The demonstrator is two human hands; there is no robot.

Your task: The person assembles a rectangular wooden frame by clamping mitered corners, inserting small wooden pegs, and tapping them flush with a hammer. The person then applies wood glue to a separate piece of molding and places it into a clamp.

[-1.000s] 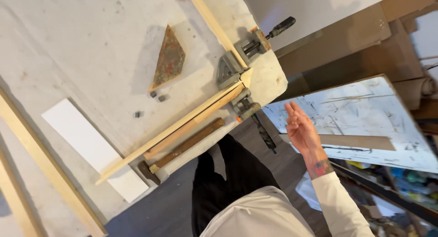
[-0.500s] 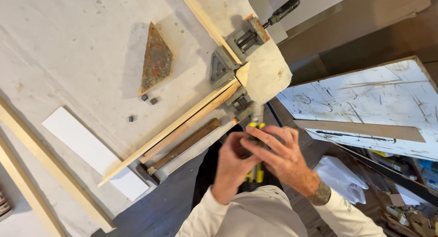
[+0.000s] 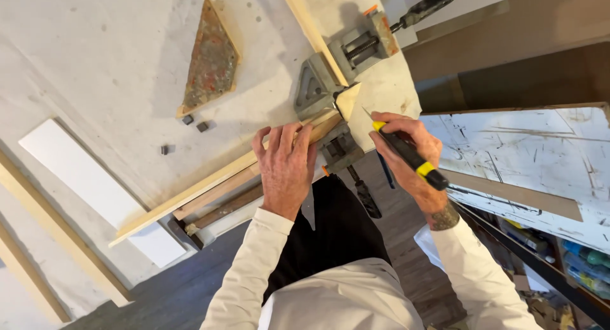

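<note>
A long pale wooden strip point(image 3: 216, 181) is pinned flat near the frame centre by the left hand point(image 3: 286, 168), fingers spread narrow and pressed down on it. The strip runs from lower left up to a grey corner clamp point(image 3: 316, 92), where its mitred end meets a second strip point(image 3: 311, 28) heading to the top edge. A black-and-yellow utility knife point(image 3: 406, 155) is gripped by the right hand point(image 3: 406, 153), fingers wrapped around the handle, blade tip just beside the mitre joint at the table's right edge. A triangular rusty piece point(image 3: 210, 63) lies well apart, upper left. A white board point(image 3: 95, 187) sits at left. Bare tabletop point(image 3: 95, 63) is seen upper left.
</note>
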